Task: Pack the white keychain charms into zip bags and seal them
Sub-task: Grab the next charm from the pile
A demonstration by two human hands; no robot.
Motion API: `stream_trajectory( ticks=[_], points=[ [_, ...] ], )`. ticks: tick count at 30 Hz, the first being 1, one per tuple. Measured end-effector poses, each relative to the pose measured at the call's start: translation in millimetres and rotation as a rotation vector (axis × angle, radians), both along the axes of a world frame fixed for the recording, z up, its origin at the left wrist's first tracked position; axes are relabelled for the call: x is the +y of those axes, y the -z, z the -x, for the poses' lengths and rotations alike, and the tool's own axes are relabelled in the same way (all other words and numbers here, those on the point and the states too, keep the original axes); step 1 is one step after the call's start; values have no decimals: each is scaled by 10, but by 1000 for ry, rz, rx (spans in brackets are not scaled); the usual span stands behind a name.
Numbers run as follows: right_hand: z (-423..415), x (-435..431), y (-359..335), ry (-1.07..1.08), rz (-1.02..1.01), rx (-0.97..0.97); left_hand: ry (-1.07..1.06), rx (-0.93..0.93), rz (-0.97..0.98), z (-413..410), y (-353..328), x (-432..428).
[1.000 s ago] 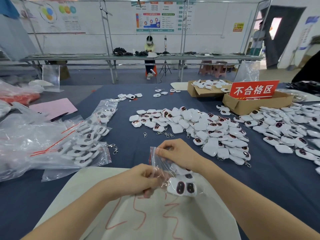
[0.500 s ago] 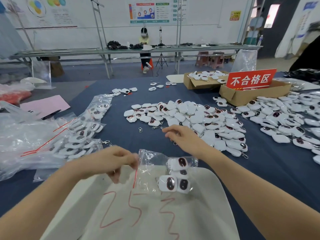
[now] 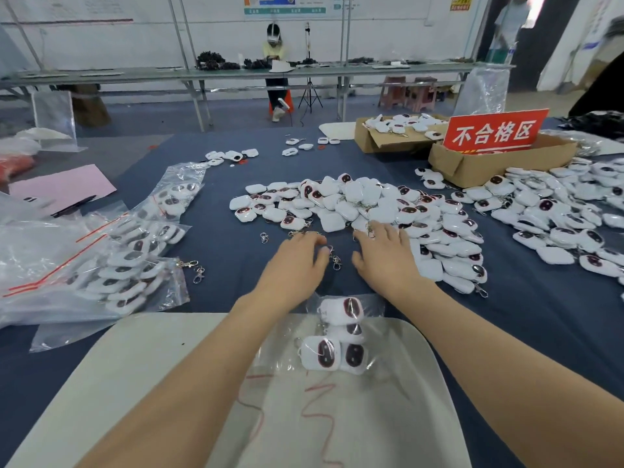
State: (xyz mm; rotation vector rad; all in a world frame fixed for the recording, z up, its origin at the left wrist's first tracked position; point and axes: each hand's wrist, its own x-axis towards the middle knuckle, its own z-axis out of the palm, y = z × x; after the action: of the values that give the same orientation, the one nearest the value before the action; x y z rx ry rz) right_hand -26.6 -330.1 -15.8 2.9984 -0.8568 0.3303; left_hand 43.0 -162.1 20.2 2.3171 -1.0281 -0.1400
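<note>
A clear zip bag holding several white keychain charms with dark red ovals lies on a pale sheet near me, between my forearms; neither hand touches it. My left hand is stretched forward over the blue cloth, fingers spread, near loose metal clasps. My right hand reaches to the near edge of the big charm pile, fingers apart, fingertips at a clasp. I cannot see anything gripped in either hand.
Filled zip bags lie in a heap at the left. A second charm pile spreads at the right. Two cardboard boxes with a red sign stand at the back right. A person sits at a far bench.
Both hands let go of the zip bag, which now lies on the pale sheet. The left hand followed the right forward to the near edge of the charm pile.
</note>
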Motion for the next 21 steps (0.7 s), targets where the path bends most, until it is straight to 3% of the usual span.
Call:
stream_trajectory(
  ticks=[5,11,15,21],
  points=[
    [31,-47,118,125,34,-160,-103,104,216,-118,338,134],
    [59,-51,173,47,76,-321,-177,253,433,-262,417,141],
    [90,-45,168,18,-8,-429,-184,289,448,-282,440,119],
    [97,-66,159,7,-60,-438,-192,290,459,-304,473,99]
  ],
)
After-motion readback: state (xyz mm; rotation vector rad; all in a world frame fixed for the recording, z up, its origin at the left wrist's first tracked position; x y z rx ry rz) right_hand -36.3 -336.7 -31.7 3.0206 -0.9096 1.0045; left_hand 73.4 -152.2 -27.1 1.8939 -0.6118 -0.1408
